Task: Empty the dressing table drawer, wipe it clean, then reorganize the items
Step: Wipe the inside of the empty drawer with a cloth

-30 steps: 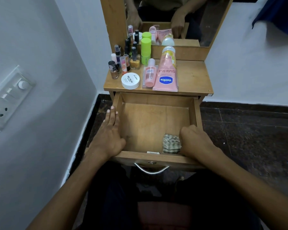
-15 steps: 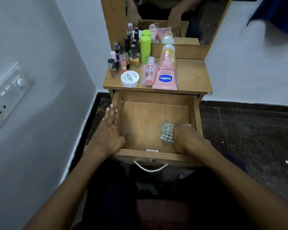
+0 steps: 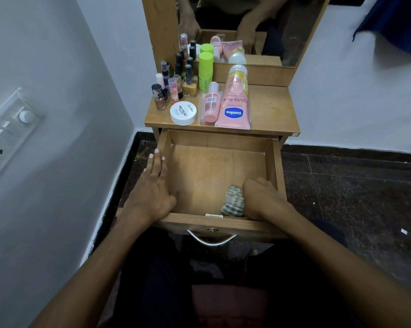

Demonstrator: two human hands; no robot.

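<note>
The wooden drawer (image 3: 214, 166) is pulled out below the dressing table top (image 3: 270, 110). A checked cloth (image 3: 233, 202) lies bunched on its floor at the front right. My right hand (image 3: 263, 197) grips that cloth with curled fingers. My left hand (image 3: 153, 185) rests flat on the drawer's left wall with straight fingers. On the table top lie a pink Vaseline tube (image 3: 235, 100), a small pink bottle (image 3: 210, 104) and a white round jar (image 3: 183, 112). Several nail polish bottles (image 3: 173, 84) and a green-capped bottle (image 3: 205, 69) stand behind them.
A mirror (image 3: 247, 27) stands at the back of the table. A grey wall with a switch plate (image 3: 8, 133) runs along the left. Dark tiled floor (image 3: 353, 185) lies to the right. A metal handle (image 3: 211, 240) hangs on the drawer front.
My right hand pushed the cloth away from the drawer front, then drew it back toward the front right corner. My left hand stayed on the left wall.
</note>
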